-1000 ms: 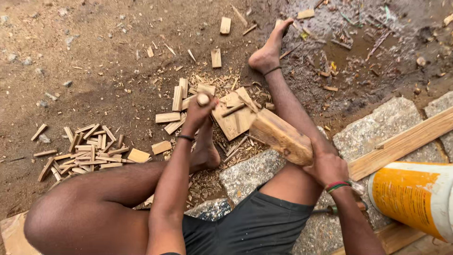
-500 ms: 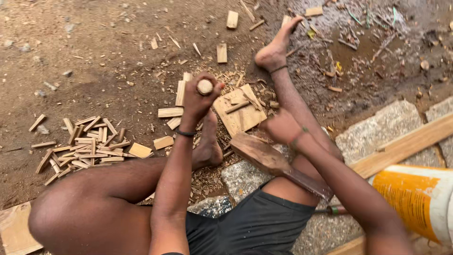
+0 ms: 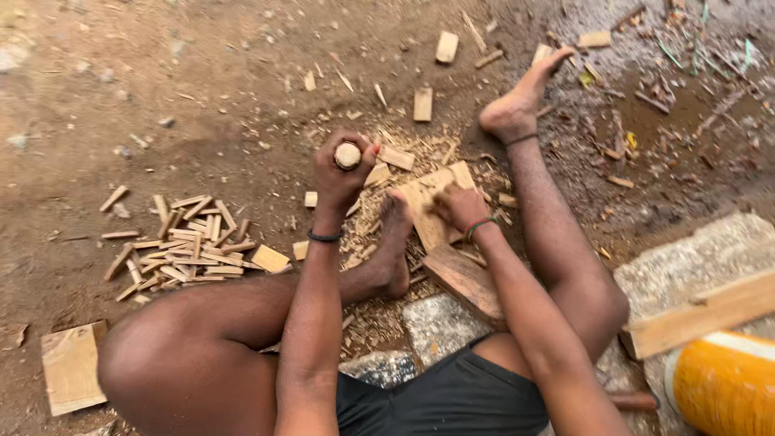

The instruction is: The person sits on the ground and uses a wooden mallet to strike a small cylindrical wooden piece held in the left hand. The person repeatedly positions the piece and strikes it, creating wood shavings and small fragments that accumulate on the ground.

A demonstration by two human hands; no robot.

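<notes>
- Dirt floor (image 3: 161, 73): brown, bare earth strewn with chips and offcuts; the person sits on it, legs spread.
- Stone slabs (image 3: 694, 258): grey, rough, at right, beside the person's right leg; a smaller grey stone (image 3: 440, 323) lies between the thighs.
- Yellow container (image 3: 722, 387): rounded, white-rimmed, at the lower right corner.
- Long timber plank (image 3: 702, 311): pale, resting across the slab at right.
- Square board (image 3: 71, 367): flat, pale, lower left, well apart from the hands.
- Wooden block (image 3: 467, 282): thick, brown, lying under the right forearm, just beside the small stone.
- Flat wooden piece (image 3: 428, 206): pale, on the floor between the feet; the left foot's toes touch its left edge.
- Pile of thin wooden sticks (image 3: 190, 246): heaped at left, near the left knee.
- Right hand (image 3: 458, 206): fingers pressed down on the flat wooden piece, bent over it; a coloured band on the wrist.
- Left hand (image 3: 343, 169): fingers clenched around a round wooden handle (image 3: 348, 155), held upright, its pale end showing above the fist; dark band on the wrist.
</notes>
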